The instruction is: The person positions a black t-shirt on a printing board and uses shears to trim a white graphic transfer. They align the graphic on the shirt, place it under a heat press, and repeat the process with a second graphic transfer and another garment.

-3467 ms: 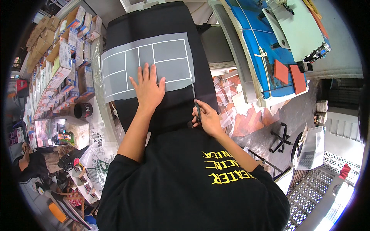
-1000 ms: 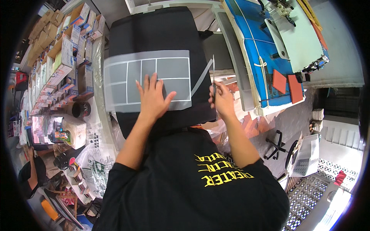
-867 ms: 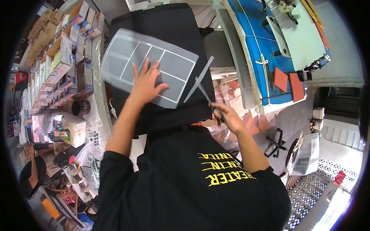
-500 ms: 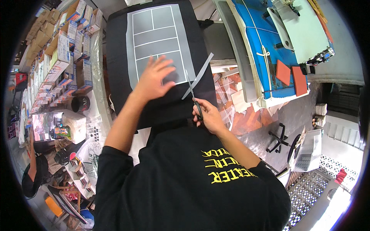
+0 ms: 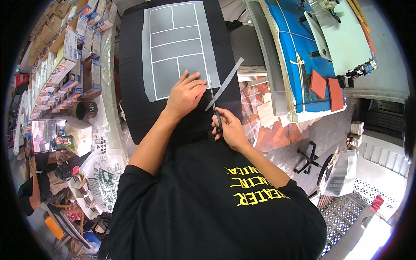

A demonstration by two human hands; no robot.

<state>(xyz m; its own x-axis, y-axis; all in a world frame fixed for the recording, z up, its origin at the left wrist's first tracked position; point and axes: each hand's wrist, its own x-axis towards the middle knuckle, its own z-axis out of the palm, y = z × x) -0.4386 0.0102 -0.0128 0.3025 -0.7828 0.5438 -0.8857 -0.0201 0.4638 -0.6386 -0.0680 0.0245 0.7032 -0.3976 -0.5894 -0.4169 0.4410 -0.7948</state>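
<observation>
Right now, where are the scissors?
In the head view, the dark-handled scissors are just right of centre, held in the right hand, blades pointing up along the grey lined sheet's right edge, beside the left hand.

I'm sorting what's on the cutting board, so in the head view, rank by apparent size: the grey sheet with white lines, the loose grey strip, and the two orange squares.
1. Grey sheet, clearly largest.
2. Loose grey strip, long but thin.
3. Two orange squares, roughly alike; fisheye bending near the rim makes their ranking against the strip unsure.

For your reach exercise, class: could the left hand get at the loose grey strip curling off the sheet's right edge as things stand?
Probably yes: the left hand rests flat on the grey sheet close beside the strip, with only the scissors between them.
</observation>
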